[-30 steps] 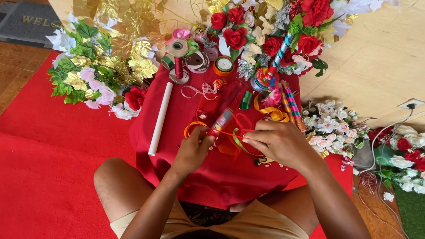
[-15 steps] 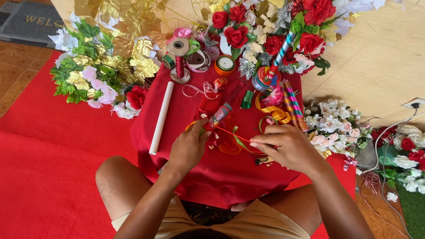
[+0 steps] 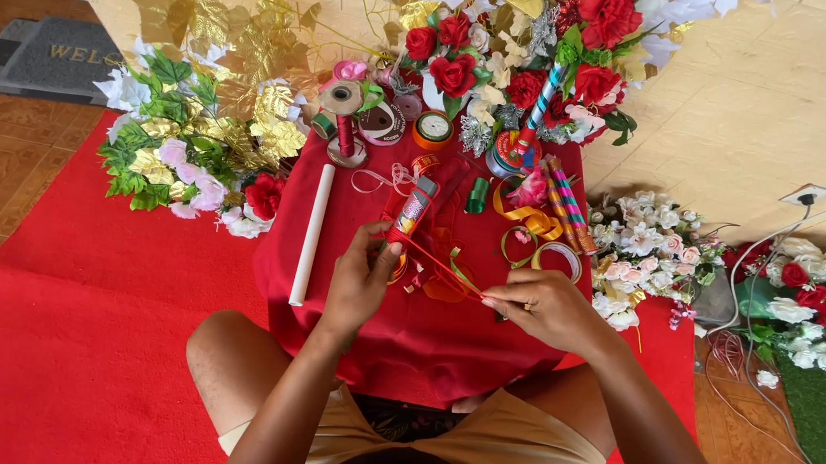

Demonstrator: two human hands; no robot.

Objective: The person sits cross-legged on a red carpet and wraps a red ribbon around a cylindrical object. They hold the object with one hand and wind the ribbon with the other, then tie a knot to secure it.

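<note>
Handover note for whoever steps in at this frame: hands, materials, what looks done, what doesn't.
Left hand: pinches one end of a red ribbon by the upright ribbon spool.
Right hand: pinches the other end; the ribbon runs taut between the hands over the red cloth.
Nearby: white roll to the left, loose ribbon rings to the right, artificial flowers around.
Done: a length is drawn out.
Left: no finished bow or knot shows; whether the strip is cut from the spool is unclear.
</note>
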